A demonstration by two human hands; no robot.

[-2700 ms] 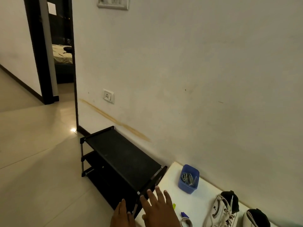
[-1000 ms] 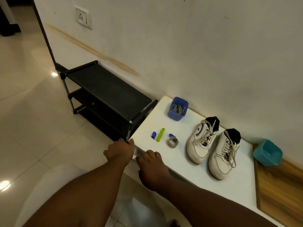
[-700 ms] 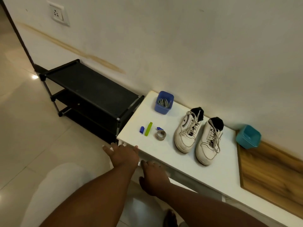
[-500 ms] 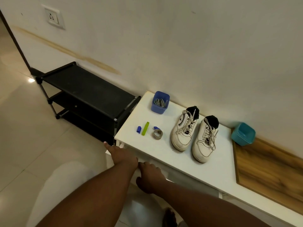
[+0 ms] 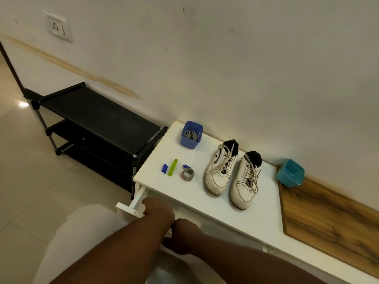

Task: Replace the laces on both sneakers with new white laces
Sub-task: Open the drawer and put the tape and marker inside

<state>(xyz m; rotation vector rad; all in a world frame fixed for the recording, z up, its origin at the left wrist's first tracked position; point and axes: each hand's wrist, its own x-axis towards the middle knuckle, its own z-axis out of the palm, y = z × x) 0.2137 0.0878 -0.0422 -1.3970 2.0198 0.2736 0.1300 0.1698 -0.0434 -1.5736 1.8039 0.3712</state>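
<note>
Two white sneakers stand side by side on a white table (image 5: 205, 208), toes towards me: the left sneaker (image 5: 218, 173) and the right sneaker (image 5: 244, 185), both threaded with greyish laces. A blue cup (image 5: 191, 136) holding bundled laces sits at the table's back left. Below the table's front edge a white drawer (image 5: 136, 201) is pulled partly out. My left hand (image 5: 159, 208) curls over the drawer's front edge. My right hand (image 5: 183, 236) grips the drawer front lower down, its fingers curled under.
On the table lie a tape roll (image 5: 188, 174), a green stick (image 5: 172, 170) and a blue cap (image 5: 164, 168). A teal bin (image 5: 290, 173) sits by the wall next to a wooden board (image 5: 328, 218). A black shoe rack (image 5: 98, 117) stands left of the table.
My view dropped from the wall and doorway down to the table. Both hands went to the table's front edge, and the drawer has slid out towards me.
</note>
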